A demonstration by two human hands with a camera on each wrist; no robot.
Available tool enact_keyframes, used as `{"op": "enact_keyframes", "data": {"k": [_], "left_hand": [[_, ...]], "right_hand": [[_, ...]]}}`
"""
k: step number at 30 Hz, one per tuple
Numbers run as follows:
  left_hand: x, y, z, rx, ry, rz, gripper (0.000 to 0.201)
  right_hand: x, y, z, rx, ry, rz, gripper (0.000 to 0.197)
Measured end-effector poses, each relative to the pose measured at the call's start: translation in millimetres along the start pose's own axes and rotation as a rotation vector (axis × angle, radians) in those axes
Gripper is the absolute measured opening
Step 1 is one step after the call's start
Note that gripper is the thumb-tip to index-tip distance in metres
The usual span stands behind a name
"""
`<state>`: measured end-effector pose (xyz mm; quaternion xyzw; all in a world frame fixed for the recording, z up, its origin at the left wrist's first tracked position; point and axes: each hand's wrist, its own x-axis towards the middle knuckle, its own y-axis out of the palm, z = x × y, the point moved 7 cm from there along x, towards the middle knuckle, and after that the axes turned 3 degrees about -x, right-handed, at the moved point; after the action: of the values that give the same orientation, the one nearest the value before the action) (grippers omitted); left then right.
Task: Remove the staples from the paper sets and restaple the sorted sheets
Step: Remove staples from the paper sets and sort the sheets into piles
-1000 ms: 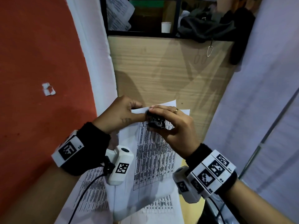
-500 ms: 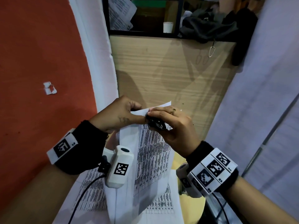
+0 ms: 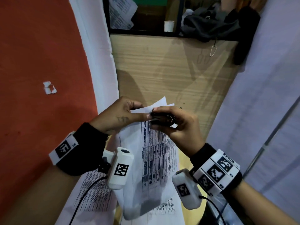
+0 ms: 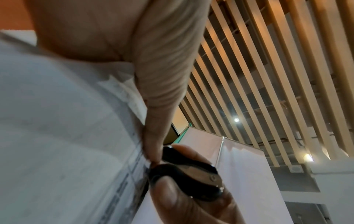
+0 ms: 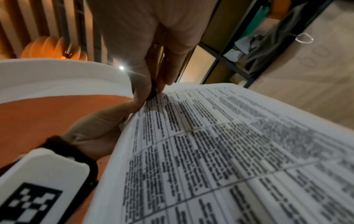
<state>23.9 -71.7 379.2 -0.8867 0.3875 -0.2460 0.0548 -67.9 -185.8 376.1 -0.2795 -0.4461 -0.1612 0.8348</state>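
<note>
A set of printed paper sheets (image 3: 155, 153) with dense tables is lifted off the desk. My left hand (image 3: 123, 114) pinches its top left corner between thumb and fingers. My right hand (image 3: 175, 120) grips a small black staple remover (image 3: 162, 119), whose jaws sit at that same corner beside my left thumb. In the left wrist view the staple remover (image 4: 189, 175) shows black with a metal plate, held against the paper set (image 4: 67, 136). In the right wrist view the paper set (image 5: 229, 151) fills the frame and the staple remover (image 5: 153, 91) is a dark sliver between fingers. The staple itself is hidden.
More printed sheets (image 3: 95, 192) lie flat on the desk under my left wrist. The wooden desk (image 3: 162, 70) runs ahead to a black-framed shelf (image 3: 178, 17) holding papers, a white cup (image 3: 169, 25) and dark cloth. An orange wall (image 3: 40, 62) is left, a pale partition (image 3: 267, 95) right.
Both hands have lifted the paper set's top corner slightly and turned it. The staple remover has stayed at the corner in my right hand.
</note>
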Motion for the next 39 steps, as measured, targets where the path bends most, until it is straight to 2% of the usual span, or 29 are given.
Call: {"op": "enact_keyframes", "data": {"k": [2, 4, 7, 12, 16, 19, 23, 25, 30, 32, 34, 37, 39], "left_hand": [[0, 0, 1, -0.011, 0.003, 0.002, 0.022], [-1, 1, 0, -0.001, 0.012, 0.007, 0.006], [0, 1, 1, 0.032, 0.042, -0.034, 0.002], [3, -4, 17, 0.146, 0.019, -0.122, 0.052], [1, -6, 20, 0.241, 0.008, -0.166, 0.055], [0, -13, 20, 0.281, 0.021, -0.198, 0.051], [0, -23, 24, 0.287, -0.006, -0.236, 0.036], [1, -24, 26, 0.281, 0.001, -0.239, 0.039], [4, -24, 34, 0.322, 0.021, -0.211, 0.052], [5, -25, 37, 0.312, 0.011, -0.196, 0.051], [5, -23, 37, 0.294, -0.010, -0.163, 0.044], [5, -19, 35, 0.227, -0.035, -0.086, 0.019], [5, -22, 32, 0.209, -0.024, -0.056, 0.011]], "right_hand": [[-1, 1, -5, 0.102, 0.076, -0.004, 0.036], [-1, 1, -9, 0.168, 0.124, -0.014, 0.038], [0, 1, -9, 0.149, 0.131, -0.027, 0.037], [-1, 7, 9, -0.295, -0.156, -0.043, 0.024], [-6, 16, 16, -0.538, -0.299, -0.024, 0.026], [-7, 12, 12, -0.641, -0.307, -0.006, 0.026], [-18, 2, -10, -0.648, -0.150, -0.026, 0.023], [-27, -1, -26, -0.621, -0.047, -0.039, 0.021], [-43, -5, -68, -0.444, 0.288, -0.004, 0.041], [-47, -8, -82, -0.385, 0.377, 0.006, 0.039], [-49, -11, -92, -0.234, 0.463, -0.003, 0.035], [-53, -12, -102, 0.145, 0.604, -0.041, 0.035], [-56, -6, -109, 0.383, 0.728, -0.007, 0.035]]}}
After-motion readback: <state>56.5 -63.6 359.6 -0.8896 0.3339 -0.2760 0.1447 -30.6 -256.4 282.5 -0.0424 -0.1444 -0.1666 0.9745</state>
